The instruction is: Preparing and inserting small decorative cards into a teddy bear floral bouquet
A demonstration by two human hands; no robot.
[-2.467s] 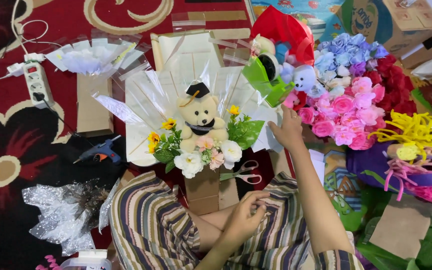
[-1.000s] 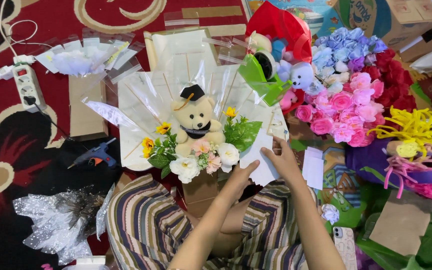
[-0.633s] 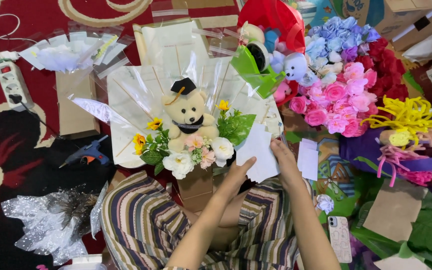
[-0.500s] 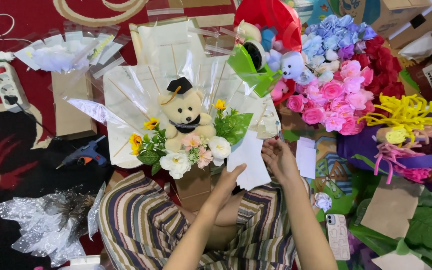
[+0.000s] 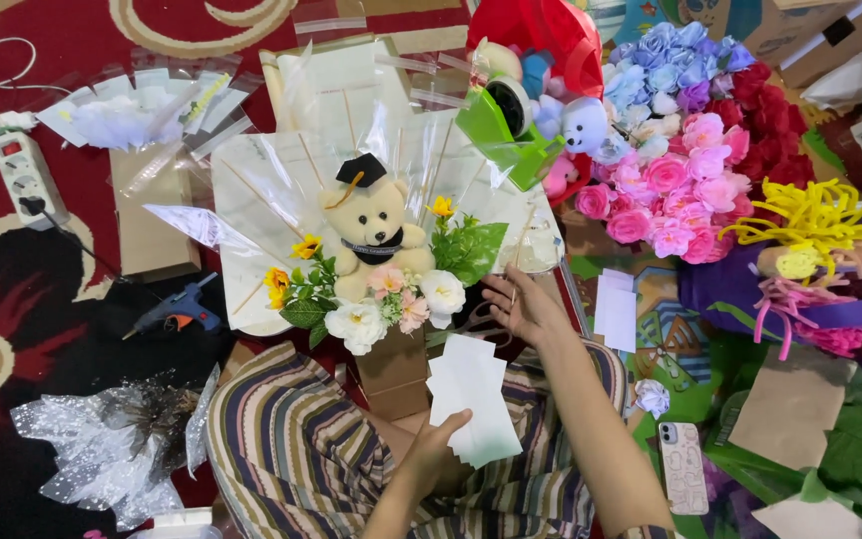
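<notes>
Down near the lap, the left hand (image 5: 431, 454) pinches a fanned stack of white paper sheets (image 5: 473, 397) by its near edge, tilted up clear of the bouquet. The right hand (image 5: 523, 304), fingers spread and holding nothing, rests beside the teddy bear bouquet (image 5: 376, 265), just right of its flowers, apparently steadying the wrapping.

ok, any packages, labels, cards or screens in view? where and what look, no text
White paper sheets: fanned stack held by left hand, over the lap.
White cards: two rectangles, floor right of right hand.
Phone: lower right, white back up, screen hidden.
Cardboard boxes: brown, top right corner.
</notes>
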